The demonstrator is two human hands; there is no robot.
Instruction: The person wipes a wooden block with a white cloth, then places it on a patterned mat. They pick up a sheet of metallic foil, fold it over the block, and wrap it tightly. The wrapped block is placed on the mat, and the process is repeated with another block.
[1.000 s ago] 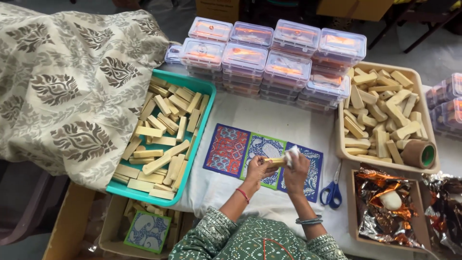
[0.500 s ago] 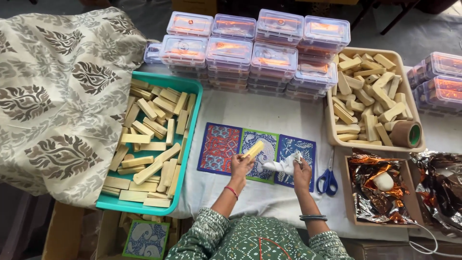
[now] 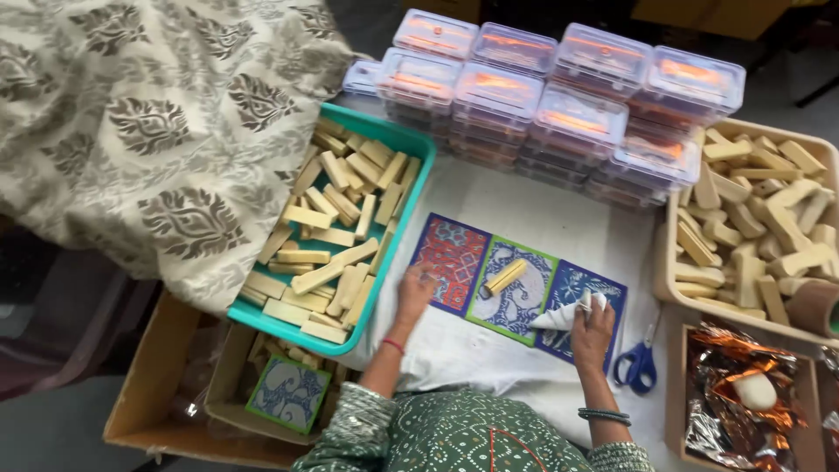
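Note:
My left hand [image 3: 414, 294] rests with fingers apart on the lower left corner of a red and blue patterned card [image 3: 452, 252], holding nothing. A pale yellow wooden stick [image 3: 505, 278] lies alone on the green-bordered middle card [image 3: 516, 299]. My right hand [image 3: 594, 330] grips a crumpled white cloth [image 3: 566, 315] over the dark blue card [image 3: 584, 288] on the right. All three cards lie side by side on a white sheet [image 3: 524, 205].
A teal tray [image 3: 411, 144] of wooden sticks sits left, a beige tray [image 3: 669, 262] of sticks right. Stacked clear lidded boxes [image 3: 559, 96] line the back. Blue scissors [image 3: 636, 363], a box with foil wrappers [image 3: 743, 393], patterned fabric [image 3: 149, 131] and cardboard boxes [image 3: 210, 385] surround the area.
My left hand has put the wooden stick down on the middle card and moved left onto the red card. My right hand, still holding the cloth, has come apart from the stick.

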